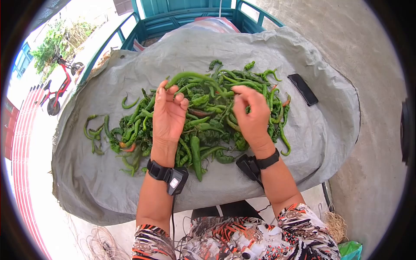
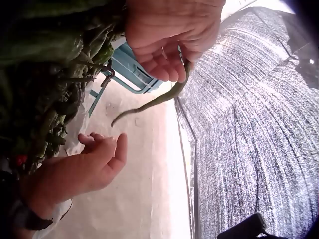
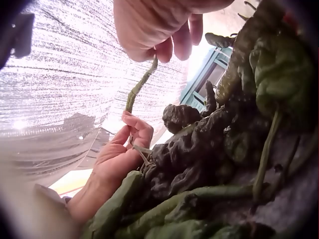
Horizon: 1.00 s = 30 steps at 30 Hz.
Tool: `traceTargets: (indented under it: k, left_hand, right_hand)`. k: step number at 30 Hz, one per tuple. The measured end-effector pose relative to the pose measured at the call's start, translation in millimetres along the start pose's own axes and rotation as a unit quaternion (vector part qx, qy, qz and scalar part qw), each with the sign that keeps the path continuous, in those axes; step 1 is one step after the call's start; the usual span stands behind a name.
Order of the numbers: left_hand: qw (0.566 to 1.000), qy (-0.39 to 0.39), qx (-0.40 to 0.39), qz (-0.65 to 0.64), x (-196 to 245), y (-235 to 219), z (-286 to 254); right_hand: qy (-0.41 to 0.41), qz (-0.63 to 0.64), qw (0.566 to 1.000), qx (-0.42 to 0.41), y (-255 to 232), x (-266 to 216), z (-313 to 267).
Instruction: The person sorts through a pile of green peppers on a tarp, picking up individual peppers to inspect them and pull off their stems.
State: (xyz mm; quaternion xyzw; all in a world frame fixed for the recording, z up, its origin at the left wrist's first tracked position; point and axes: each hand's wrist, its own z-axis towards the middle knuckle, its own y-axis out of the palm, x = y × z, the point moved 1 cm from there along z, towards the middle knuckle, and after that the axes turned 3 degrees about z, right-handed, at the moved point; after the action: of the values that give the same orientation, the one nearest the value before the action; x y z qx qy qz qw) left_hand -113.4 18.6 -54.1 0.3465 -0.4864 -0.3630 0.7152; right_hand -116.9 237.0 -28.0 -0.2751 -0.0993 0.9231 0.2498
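Observation:
A long, curved green chili pepper (image 1: pixel 190 74) hangs over the heap. My left hand (image 1: pixel 170 117) pinches one end of it between thumb and fingers, palm turned up. In the left wrist view the pepper (image 2: pixel 149 104) slants down to a thin tip. Close to that tip is my right hand (image 1: pixel 253 112), its fingers loosely bent. The right wrist view has the tip right at the right fingertips. Beneath both hands lies a heap of green peppers (image 1: pixel 203 125), some wrinkled, a few reddish. A broad, straight green pepper (image 1: pixel 196 158) lies at its near side.
A grey sheet (image 1: pixel 108 186) lies under the peppers. On its right side rests a black phone (image 1: pixel 303 89). Behind stands a teal cart frame (image 1: pixel 182 17) with a striped cloth. A red scooter (image 1: pixel 63 86) stands at the far left, and a green bag (image 1: pixel 350 250) at the lower right.

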Motion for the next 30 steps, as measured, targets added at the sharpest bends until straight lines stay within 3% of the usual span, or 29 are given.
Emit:
traceTargets:
  k: [3, 6, 9, 10, 13, 16, 19, 22, 25, 26, 30]
  left_hand:
    - [1.0, -0.011, 0.001, 0.016, 2, 12, -4]
    - [0.999, -0.027, -0.022, 0.029, 2, 11, -6]
    - [0.998, -0.03, -0.041, 0.039, 3, 16, -7]
    - [0.998, -0.036, -0.047, 0.038, 4, 17, -7]
    - [0.996, -0.047, -0.057, 0.049, 3, 20, -8]
    - [0.993, -0.06, -0.078, 0.064, 2, 22, -8]
    - [0.988, -0.081, -0.106, 0.083, 1, 24, -9]
    - [0.98, -0.112, -0.126, 0.106, 1, 30, -13]
    - [0.968, -0.167, -0.124, 0.142, -1, 29, -14]
    - [0.967, -0.17, -0.089, 0.167, -3, 32, -16]
    - [0.967, -0.184, -0.089, 0.155, -4, 31, -15]
  right_hand:
    - [0.035, -0.097, 0.993, 0.05, -12, 12, 7]
    - [0.052, -0.312, 0.947, 0.048, -10, 18, 7]
    - [0.141, -0.356, 0.919, -0.097, -12, 33, -1]
    - [0.124, -0.377, 0.911, -0.114, -12, 42, -6]
    - [0.1, -0.329, 0.926, -0.159, -10, 50, -11]
    - [0.158, -0.275, 0.93, -0.188, -15, 31, -1]
    - [0.114, -0.142, 0.98, -0.084, -9, 33, 4]
    - [0.024, 0.001, 0.999, -0.025, -3, 14, 10]
    - [0.048, 0.123, 0.989, -0.071, 2, -4, 6]
    - [0.088, 0.191, 0.974, -0.083, 6, -3, 0]
    - [0.118, 0.265, 0.951, -0.104, 8, -9, -4]
